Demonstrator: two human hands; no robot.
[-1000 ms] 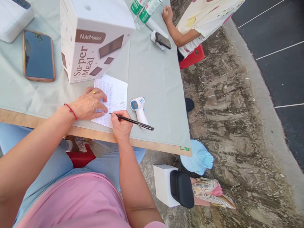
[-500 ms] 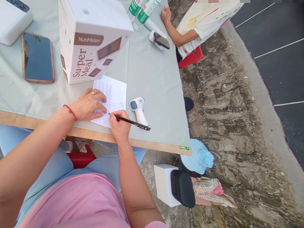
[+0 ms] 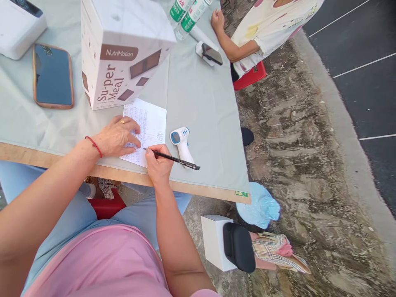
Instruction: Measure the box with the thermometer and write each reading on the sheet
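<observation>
A sheet of paper (image 3: 154, 119) covered in rows of small handwriting lies near the table's front edge. My left hand (image 3: 119, 135) rests on its left part, fingers spread and slightly bent, holding nothing. Between the thumb and fingers of my right hand (image 3: 159, 164) is a black pen (image 3: 177, 159), its tip at the paper and its back end pointing right. A white and blue infrared thermometer (image 3: 183, 144) lies just right of that hand, partly behind the pen. Behind the paper stands a tall white "Su-per Meal" box (image 3: 120, 74), touching or overlapping the paper's top edge.
A phone in a brown case (image 3: 53, 76) and a white device (image 3: 21, 31) lie left. Water bottles (image 3: 188, 18) and a phone on a stand (image 3: 210, 53) are at the back, near another person's arm (image 3: 230, 43). A white box (image 3: 215, 243) and blue bag (image 3: 258, 206) sit below right.
The whole view has shifted slightly, so things appear a little further right. The pen and right hand have moved a touch right at the paper; the left hand stays on the sheet.
</observation>
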